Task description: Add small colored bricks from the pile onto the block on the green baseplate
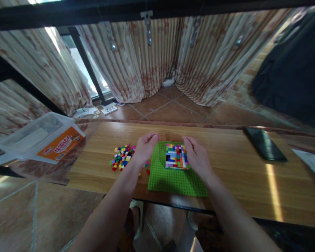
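A green studded baseplate lies on the wooden table, carrying a square block of many-coloured bricks. My left hand is over the plate's upper left corner, its thumb and forefinger pinched together at a small pinkish bit too small to make out. At the right side of the brick block is my right hand, fingers curled and closed; whatever it may hold is hidden. Loose coloured bricks form a pile left of the plate, partly behind my left hand and forearm. A red brick rests by the plate's left edge.
On the far left stands a clear plastic box with an orange label. A dark phone-like slab lies on the table at the right, with white paper beyond it. The table's near edge runs just below the plate.
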{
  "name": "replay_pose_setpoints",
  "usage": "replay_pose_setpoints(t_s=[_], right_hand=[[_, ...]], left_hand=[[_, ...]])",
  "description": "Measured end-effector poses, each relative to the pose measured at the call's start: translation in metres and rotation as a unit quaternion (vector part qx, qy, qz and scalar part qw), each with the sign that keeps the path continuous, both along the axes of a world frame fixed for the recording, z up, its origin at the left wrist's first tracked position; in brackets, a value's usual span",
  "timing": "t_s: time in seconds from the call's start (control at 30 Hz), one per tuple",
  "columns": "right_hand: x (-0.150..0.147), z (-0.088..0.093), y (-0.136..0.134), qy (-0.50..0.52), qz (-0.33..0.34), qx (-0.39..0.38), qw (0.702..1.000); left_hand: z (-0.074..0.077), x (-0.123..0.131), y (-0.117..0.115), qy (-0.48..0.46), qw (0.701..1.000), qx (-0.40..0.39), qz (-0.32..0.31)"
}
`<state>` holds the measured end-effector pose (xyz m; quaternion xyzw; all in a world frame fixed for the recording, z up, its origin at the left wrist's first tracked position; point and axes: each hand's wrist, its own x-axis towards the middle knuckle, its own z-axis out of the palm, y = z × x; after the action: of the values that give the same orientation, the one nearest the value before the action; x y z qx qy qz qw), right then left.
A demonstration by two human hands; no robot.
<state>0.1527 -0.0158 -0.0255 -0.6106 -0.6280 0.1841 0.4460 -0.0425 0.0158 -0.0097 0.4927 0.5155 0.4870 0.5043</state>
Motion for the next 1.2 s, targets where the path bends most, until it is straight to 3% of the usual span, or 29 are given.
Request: replay_pose_setpoints(t_s=[0.17, 0.3, 0.43, 0.57, 0.77, 0.93, 1.07, 1.2], right_hand=[[-0.001, 0.015, -0.011, -0.039, -0.016, 0.143, 0.989], [-0.033, 0.020, -0.039, -0.152, 0.104, 0.219, 0.958], [-0.073, 0.009, -0.063, -0.243, 0.219, 0.134, 0.936], [-0.094, -0.002, -0.068, -0.315, 0.213, 0.065, 0.923], [-0.099, -0.008, -0.063, -0.360, 0.204, 0.036, 0.910], [-0.100, -0.013, -0.062, -0.316, 0.210, 0.054, 0.924], [-0.086, -0.001, -0.060, -0.158, 0.222, 0.073, 0.959], [-0.051, 0.014, -0.047, -0.014, 0.143, 0.029, 0.989]], left_hand=[[0.012, -0.019, 0.009, -0.036, 0.997, 0.013, 0.072], [0.016, -0.025, 0.009, -0.053, 0.994, 0.029, 0.094], [0.015, -0.024, 0.007, -0.062, 0.994, 0.032, 0.083], [0.014, -0.023, 0.005, -0.058, 0.995, 0.029, 0.076], [0.012, -0.026, 0.005, -0.041, 0.996, 0.025, 0.076], [0.010, -0.024, 0.005, -0.037, 0.997, 0.032, 0.060], [0.009, -0.022, 0.006, -0.022, 0.998, 0.045, 0.049], [0.006, -0.020, 0.006, 0.012, 0.999, 0.044, 0.029]])
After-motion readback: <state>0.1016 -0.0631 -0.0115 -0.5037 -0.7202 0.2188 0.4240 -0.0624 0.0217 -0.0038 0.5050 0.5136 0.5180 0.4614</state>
